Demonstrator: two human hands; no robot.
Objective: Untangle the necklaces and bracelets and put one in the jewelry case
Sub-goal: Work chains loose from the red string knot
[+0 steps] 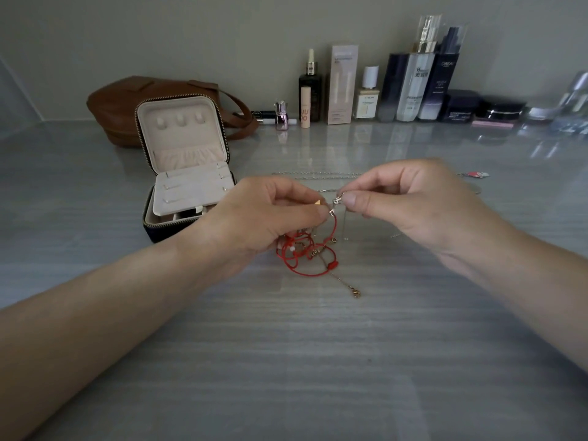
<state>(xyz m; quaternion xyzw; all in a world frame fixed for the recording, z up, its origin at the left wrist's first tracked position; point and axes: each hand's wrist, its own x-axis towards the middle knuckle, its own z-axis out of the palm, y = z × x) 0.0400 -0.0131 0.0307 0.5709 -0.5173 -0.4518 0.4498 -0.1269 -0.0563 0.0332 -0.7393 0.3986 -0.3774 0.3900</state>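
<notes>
A tangle of red cord bracelets [305,254] with a thin gold chain lies on the grey table, partly lifted. My left hand [270,214] pinches the tangle near a small gold charm. My right hand [410,198] pinches a small silver clasp [338,199] at the top of the red cord. The gold chain's clasp [355,293] trails on the table below. The open jewelry case [186,167], dark outside with a beige lining, stands to the left of my hands. A silver chain [318,175] lies stretched out behind my hands.
A brown leather bag [127,103] sits behind the case. Several cosmetic bottles [410,87] and jars line the wall at the back right. A small red-and-white charm [477,175] lies on the table to the right.
</notes>
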